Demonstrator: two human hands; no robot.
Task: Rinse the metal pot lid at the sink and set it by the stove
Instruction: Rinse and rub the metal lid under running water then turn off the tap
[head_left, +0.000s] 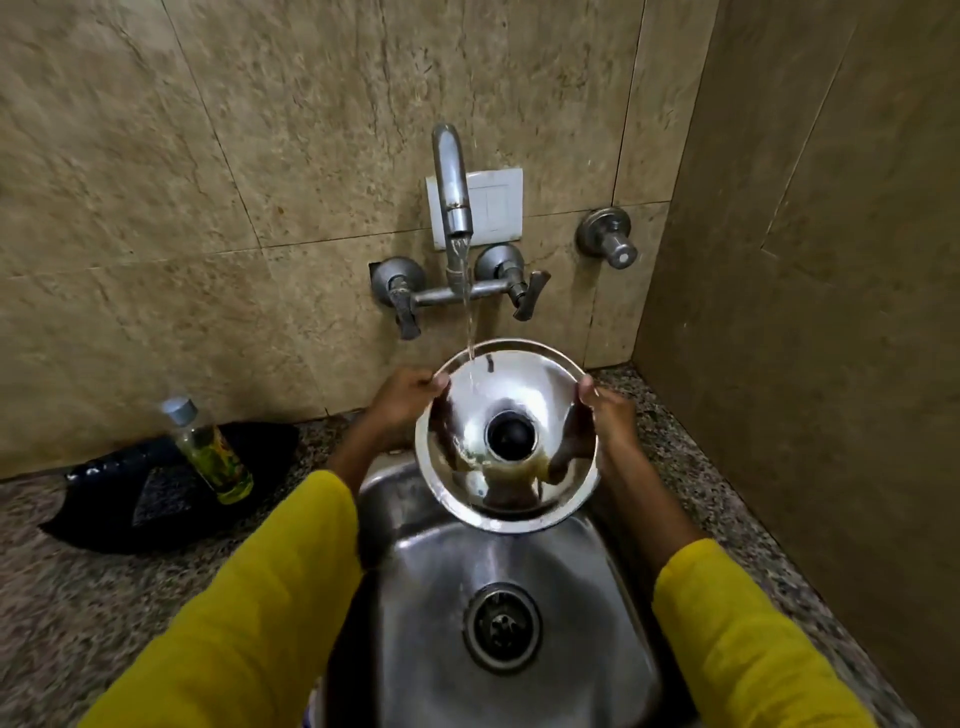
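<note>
At frame centre, the left hand (402, 397) and right hand (608, 415) are clamping the metal pot lid (506, 436) by opposite rims under the tap (453, 182), water striking it above the sink (415, 597).

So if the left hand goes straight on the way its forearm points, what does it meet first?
Probably the tiled wall below the left tap handle; the left hand may graze that handle, since depth is unclear.
</note>
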